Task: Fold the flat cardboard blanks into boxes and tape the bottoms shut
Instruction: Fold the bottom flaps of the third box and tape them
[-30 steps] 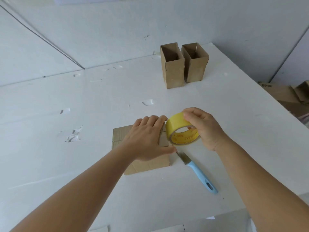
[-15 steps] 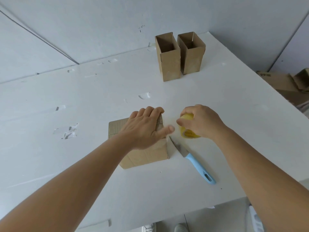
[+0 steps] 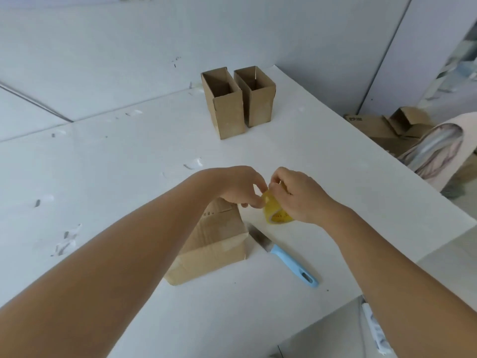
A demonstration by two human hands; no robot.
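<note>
Right hand point(image 3: 300, 196) grips the yellow tape roll point(image 3: 274, 211) above the counter point(image 3: 335, 177); left hand point(image 3: 241, 187) pinches its edge, the box point(image 3: 214, 244) just below

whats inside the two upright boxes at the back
Both upright boxes show only bare cardboard walls inside; nothing sticks out. Their bottoms are hidden by the near walls.

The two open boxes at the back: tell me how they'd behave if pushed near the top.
The two open boxes stand tall on narrow bases, so a high push would probably tip them rather than slide them. They look empty, so likely light. The thin cardboard walls may flex inward at the open tops.
</note>
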